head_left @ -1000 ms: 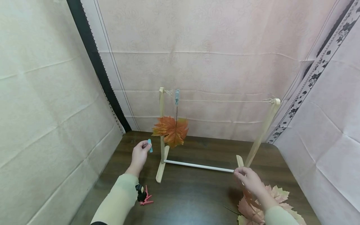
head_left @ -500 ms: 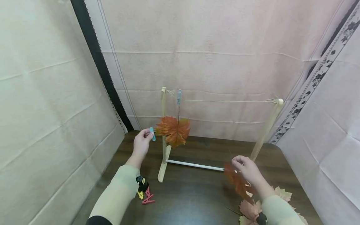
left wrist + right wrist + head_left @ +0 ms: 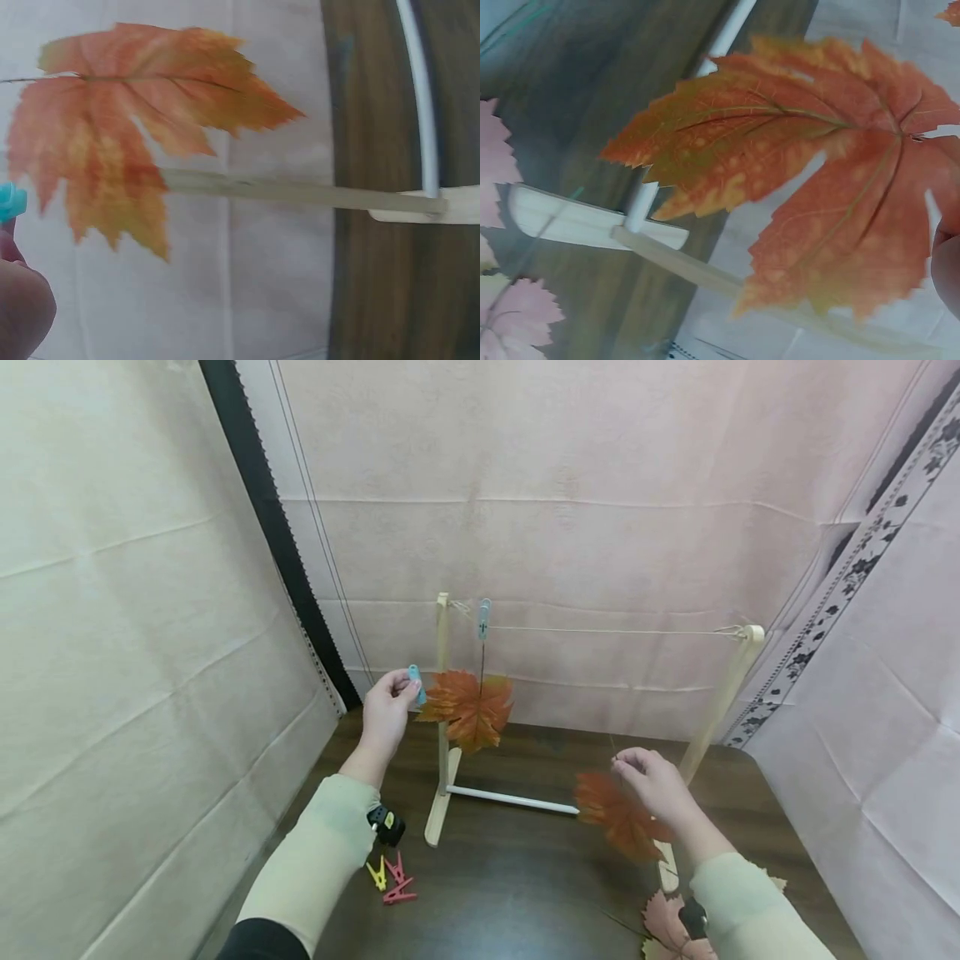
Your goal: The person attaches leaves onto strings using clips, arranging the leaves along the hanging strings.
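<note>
Between thumb and fingertips, my left hand (image 3: 386, 706) pinches a blue clothespin (image 3: 417, 684), just left of a hanging orange maple leaf (image 3: 476, 714). That leaf hangs by its stem from a pale blue clothespin (image 3: 483, 619) clipped on a string (image 3: 600, 630). My right hand (image 3: 656, 783) pinches the stem of a second orange maple leaf (image 3: 617, 814), which dangles below the fingers in front of the stand's right side. In the right wrist view this leaf (image 3: 832, 142) fills much of the picture, and only a fingertip shows at the edge.
The string runs between two wooden posts (image 3: 720, 706) joined low down by a white rod (image 3: 513, 799). Red clothespins (image 3: 399, 891) and a yellow clothespin (image 3: 378, 872) lie on the dark table (image 3: 480, 893). Pinkish leaves (image 3: 670, 927) lie at the front right, partly under my right sleeve.
My left hand has risen with the blue clothespin toward the hanging leaf. The right hand has lifted its orange leaf off the pinkish ones, up and to the left.
</note>
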`<state>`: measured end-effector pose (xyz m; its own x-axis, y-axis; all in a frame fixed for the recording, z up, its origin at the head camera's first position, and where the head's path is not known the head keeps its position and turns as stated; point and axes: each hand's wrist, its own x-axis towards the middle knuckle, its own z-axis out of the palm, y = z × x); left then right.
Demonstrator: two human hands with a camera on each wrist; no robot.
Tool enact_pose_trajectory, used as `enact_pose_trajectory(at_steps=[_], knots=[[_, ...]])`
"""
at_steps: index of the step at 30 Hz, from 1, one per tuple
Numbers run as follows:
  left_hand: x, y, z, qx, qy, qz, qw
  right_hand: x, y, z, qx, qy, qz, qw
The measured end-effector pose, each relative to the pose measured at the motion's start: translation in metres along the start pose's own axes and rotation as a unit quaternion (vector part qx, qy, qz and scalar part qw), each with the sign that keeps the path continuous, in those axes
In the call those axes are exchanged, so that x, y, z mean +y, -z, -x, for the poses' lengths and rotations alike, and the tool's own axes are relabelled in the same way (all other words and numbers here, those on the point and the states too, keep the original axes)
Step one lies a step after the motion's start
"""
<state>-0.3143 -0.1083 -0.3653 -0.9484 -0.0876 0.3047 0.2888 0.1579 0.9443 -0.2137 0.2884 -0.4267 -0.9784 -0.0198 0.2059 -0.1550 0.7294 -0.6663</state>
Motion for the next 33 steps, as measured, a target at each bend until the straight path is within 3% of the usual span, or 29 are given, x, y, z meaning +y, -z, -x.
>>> enact_pose_trajectory(at_steps=[8, 13, 18, 25, 33], knots=[[0.030, -0.006, -0.007, -0.012, -0.031, 0.001, 0.9994, -0.013, 0.004, -0.012, 0.027, 0.023, 0.005, 0.999], [0.046, -0.007, -0.013, -0.003, -0.047, 0.016, 0.9988, -0.020, 0.002, -0.018, 0.040, 0.031, 0.007, 0.999], [0.064, -0.011, -0.017, 0.001, -0.059, 0.016, 0.9981, -0.029, 0.001, -0.025, 0.055, 0.028, 0.001, 0.998], [0.091, -0.022, -0.024, -0.015, -0.110, 0.011, 0.9938, -0.038, 0.000, -0.031, 0.071, 0.021, -0.013, 0.997], [0.110, -0.031, -0.025, -0.035, -0.124, 0.000, 0.9916, -0.048, -0.002, -0.039, 0.067, 0.015, -0.021, 0.997]])
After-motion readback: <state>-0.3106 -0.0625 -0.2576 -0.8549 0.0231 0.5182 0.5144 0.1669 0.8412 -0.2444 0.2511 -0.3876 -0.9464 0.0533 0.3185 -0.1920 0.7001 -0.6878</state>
